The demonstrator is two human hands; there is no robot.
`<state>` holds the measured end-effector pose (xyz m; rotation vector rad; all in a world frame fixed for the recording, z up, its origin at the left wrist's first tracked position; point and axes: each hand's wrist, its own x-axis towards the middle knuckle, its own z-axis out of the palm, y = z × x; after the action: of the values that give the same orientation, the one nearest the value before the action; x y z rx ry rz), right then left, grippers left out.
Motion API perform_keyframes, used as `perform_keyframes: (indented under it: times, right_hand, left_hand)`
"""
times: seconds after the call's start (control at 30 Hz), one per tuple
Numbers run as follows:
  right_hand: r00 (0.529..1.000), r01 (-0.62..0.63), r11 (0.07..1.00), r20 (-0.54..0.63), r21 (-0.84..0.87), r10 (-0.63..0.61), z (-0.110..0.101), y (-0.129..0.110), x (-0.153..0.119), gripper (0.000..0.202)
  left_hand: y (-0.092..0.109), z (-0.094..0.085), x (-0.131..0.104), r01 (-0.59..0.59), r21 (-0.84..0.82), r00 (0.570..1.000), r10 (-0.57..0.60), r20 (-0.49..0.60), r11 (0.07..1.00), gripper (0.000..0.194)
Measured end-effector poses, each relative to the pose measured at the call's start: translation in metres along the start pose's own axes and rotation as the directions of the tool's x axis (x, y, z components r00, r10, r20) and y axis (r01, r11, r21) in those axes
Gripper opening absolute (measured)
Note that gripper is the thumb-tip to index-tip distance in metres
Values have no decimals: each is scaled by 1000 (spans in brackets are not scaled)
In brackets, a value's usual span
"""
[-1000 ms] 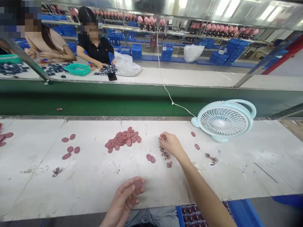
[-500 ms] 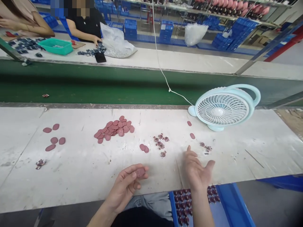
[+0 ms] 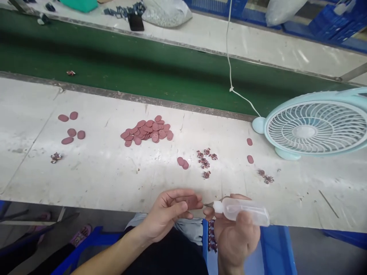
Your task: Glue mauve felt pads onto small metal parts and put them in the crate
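My left hand (image 3: 169, 210) pinches a dark red oval disc (image 3: 192, 202) between thumb and fingers above the table's near edge. In my right hand (image 3: 237, 233) lies a translucent squeeze bottle (image 3: 246, 212) with a white collar and a thin nozzle. The nozzle tip points left, right beside the disc; I cannot tell whether they touch. Two overlapping discs (image 3: 182, 163) lie just beyond my left hand. Several small dark red and white figured parts (image 3: 204, 163) sit beyond the bottle. Farther back is a pile of the same discs (image 3: 147, 131).
A pale blue fan (image 3: 312, 130) stands at the right, its white cord (image 3: 243, 97) running back. Loose discs (image 3: 71, 132) lie at the left. A blue tray (image 3: 279, 248) with rows of small parts is below the table edge. A green belt (image 3: 129, 65) runs behind.
My right hand was open and empty over the table; now it holds the squeeze bottle near the disc. My left hand keeps the disc. The view has tilted down.
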<state>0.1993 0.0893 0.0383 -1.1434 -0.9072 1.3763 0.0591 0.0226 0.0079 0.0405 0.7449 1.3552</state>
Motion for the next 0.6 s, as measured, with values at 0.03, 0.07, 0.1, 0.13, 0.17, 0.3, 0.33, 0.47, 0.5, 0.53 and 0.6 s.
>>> perform_keyframes:
  times: [0.03, 0.07, 0.1, 0.13, 0.17, 0.3, 0.33, 0.47, 0.5, 0.53, 0.6]
  right_hand:
    - [998, 68, 996, 0, -63, -68, 3, 2, -5, 23]
    - [993, 121, 986, 0, -119, -122, 3, 4, -8, 23]
    - [987, 160, 973, -3, -165, -163, 3, 7, -11, 22]
    - [982, 183, 962, -4, -203, -188, 1, 10, -12, 21]
    - [979, 198, 952, -5, -233, -205, 0, 12, -14, 21]
    - [969, 238, 915, 11, -326, -249, -2, 14, -15, 19]
    - [963, 254, 905, 7, -342, -268, -2, 14, -15, 18]
    - [943, 305, 876, -7, -374, -332, -2, 15, -15, 18]
    - [938, 316, 865, -7, -390, -346, -2, 15, -15, 19]
    - [933, 325, 854, -9, -406, -359, -2, 16, -14, 19]
    - [923, 346, 841, -12, -416, -386, -2, 16, -14, 19]
  left_hand:
    - [0, 1, -1, 2, 4, 1000, -2, -2, 1000, 27]
    - [0, 2, -1, 4, 9, 1000, -4, -5, 1000, 27]
    - [0, 3, -2, 6, 13, 1000, -6, -7, 1000, 27]
    - [0, 3, -2, 7, 18, 1000, -7, -7, 1000, 27]
    - [1, 4, -3, 10, 20, 1000, -9, -9, 1000, 27]
    - [1, 3, -4, 16, 13, 1000, -16, -20, 1000, 28]
    - [1, 3, -4, 17, 12, 1000, -17, -20, 1000, 29]
    - [1, 2, -3, 16, 25, 1000, -16, -16, 1000, 30]
    - [1, 2, -2, 14, 29, 1000, -14, -13, 999, 30]
    - [1, 2, -2, 13, 30, 1000, -12, -12, 999, 30]
    - [1, 2, -2, 13, 27, 1000, -13, -7, 1000, 30]
